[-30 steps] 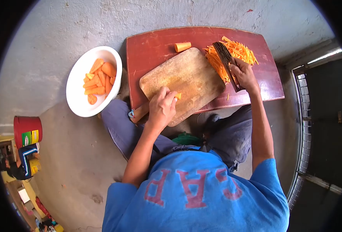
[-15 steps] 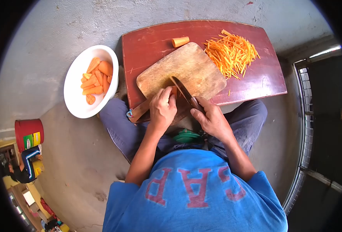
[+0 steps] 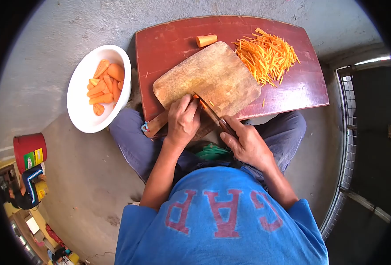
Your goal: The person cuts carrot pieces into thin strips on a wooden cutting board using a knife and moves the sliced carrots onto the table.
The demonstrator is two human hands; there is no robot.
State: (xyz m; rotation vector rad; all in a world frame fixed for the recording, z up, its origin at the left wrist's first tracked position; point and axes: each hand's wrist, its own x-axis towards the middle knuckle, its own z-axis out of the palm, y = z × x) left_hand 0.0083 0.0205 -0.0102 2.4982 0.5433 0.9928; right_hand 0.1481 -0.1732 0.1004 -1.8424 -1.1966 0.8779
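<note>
My left hand (image 3: 183,120) is closed on a carrot piece (image 3: 198,100) at the near edge of the wooden cutting board (image 3: 213,75); most of the piece is hidden by the fingers. In my right hand (image 3: 247,143) is a knife (image 3: 209,110), gripped by its dark handle. Its blade lies against the carrot, just right of my left fingertips. A thin orange sliver rests on the board beside the blade. Past the board's far edge lies a carrot chunk (image 3: 206,40). A heap of carrot strips (image 3: 268,57) sits at the board's right.
The board lies on a low red table (image 3: 160,42) against the wall. Left of it stands a white basin (image 3: 77,99) with several peeled carrots (image 3: 102,90). A red bucket (image 3: 27,152) is farther left, near another person (image 3: 30,187). A metal grille (image 3: 348,119) borders the right.
The knife blade has come down and left onto the carrot beside my left fingers. A small sliver now shows on the board. The whole view has shifted slightly.
</note>
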